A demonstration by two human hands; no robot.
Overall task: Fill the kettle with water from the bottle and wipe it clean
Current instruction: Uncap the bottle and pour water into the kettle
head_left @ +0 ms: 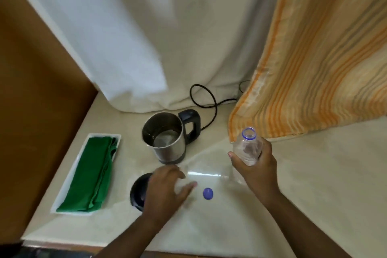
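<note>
A steel kettle [167, 138] with a black handle stands open on the pale counter, water visible inside. Its black lid [138, 189] lies on the counter in front of it, partly under my left hand [167, 186], which hovers with fingers spread and holds nothing. My right hand [254, 163] grips a clear plastic bottle [248, 144], upright and uncapped, to the right of the kettle. The bottle's blue cap [208, 193] lies on the counter between my hands. A folded green cloth [92, 176] rests in a white tray [62, 192] at the left.
A black power cord [209, 100] loops behind the kettle. White fabric [146, 48] hangs at the back and an orange striped cloth [314, 69] drapes at the right. A brown panel [31, 90] borders the counter on the left.
</note>
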